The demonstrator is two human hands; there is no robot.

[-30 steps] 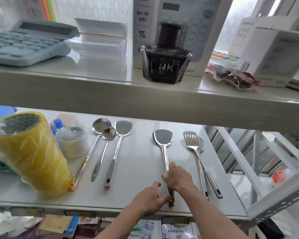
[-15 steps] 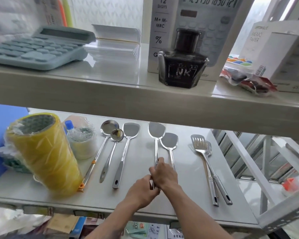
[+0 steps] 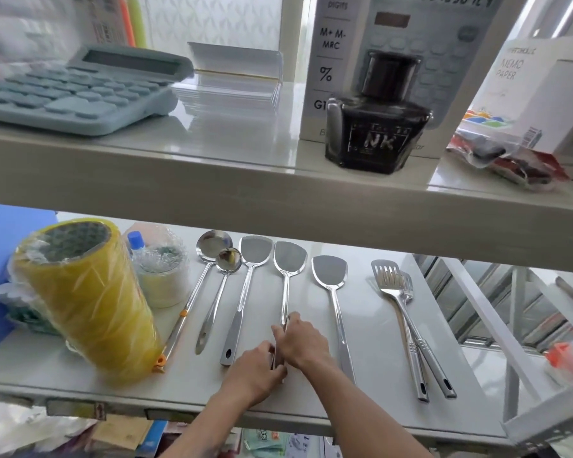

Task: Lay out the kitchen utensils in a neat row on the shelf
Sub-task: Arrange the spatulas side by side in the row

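Note:
Steel utensils lie on the lower shelf, handles toward me. From the left: a long ladle, a small ladle, a spatula, a second spatula, a third spatula, then two slotted turners stacked together. My left hand and my right hand both grip the handle of the second spatula, which lies close beside the first one. The handle's lower end is hidden under my hands.
A tall yellow tape stack and a wrapped white roll stand at the shelf's left. The upper shelf overhangs, carrying a calculator, an ink bottle and boxes. A white metal rack stands to the right.
Both hands lifted one spatula off another and moved it left, next to the left spatula. The other spatula now lies alone to its right.

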